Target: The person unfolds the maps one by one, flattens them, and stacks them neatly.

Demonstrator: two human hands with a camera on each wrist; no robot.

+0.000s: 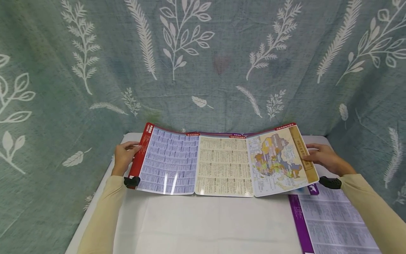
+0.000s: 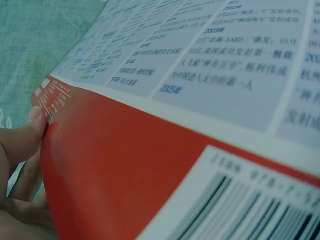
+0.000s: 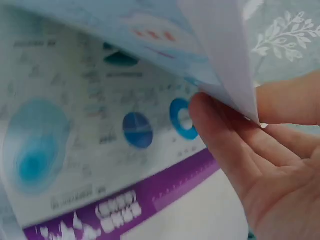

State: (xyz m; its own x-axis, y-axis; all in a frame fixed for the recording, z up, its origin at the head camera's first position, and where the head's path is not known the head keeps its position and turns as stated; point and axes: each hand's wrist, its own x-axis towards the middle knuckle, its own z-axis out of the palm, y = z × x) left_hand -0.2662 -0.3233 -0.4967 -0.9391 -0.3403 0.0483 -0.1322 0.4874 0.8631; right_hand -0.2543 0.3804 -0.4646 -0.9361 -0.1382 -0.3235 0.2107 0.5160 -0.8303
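Observation:
A glossy three-panel folding chart [image 1: 225,165] lies spread out, with a red left border, a lilac text panel, a cream text panel and a map panel. My left hand [image 1: 123,158] pinches its red edge, thumb on the printed face in the left wrist view. At the other end my right hand [image 1: 326,158] pinches the tan edge of the map panel [image 1: 277,162], thumb and fingers on opposite faces. Both outer panels tilt up. Beneath the lifted map panel, the right wrist view shows a purple-edged chart [image 3: 100,130] with blue diagrams, mostly hidden in the head view.
Another purple-bordered chart [image 1: 336,218] lies at the front right, partly under the right forearm. White cloth covers the table [image 1: 203,222]. A green curtain with white leaf prints [image 1: 219,67] hangs behind and at both sides.

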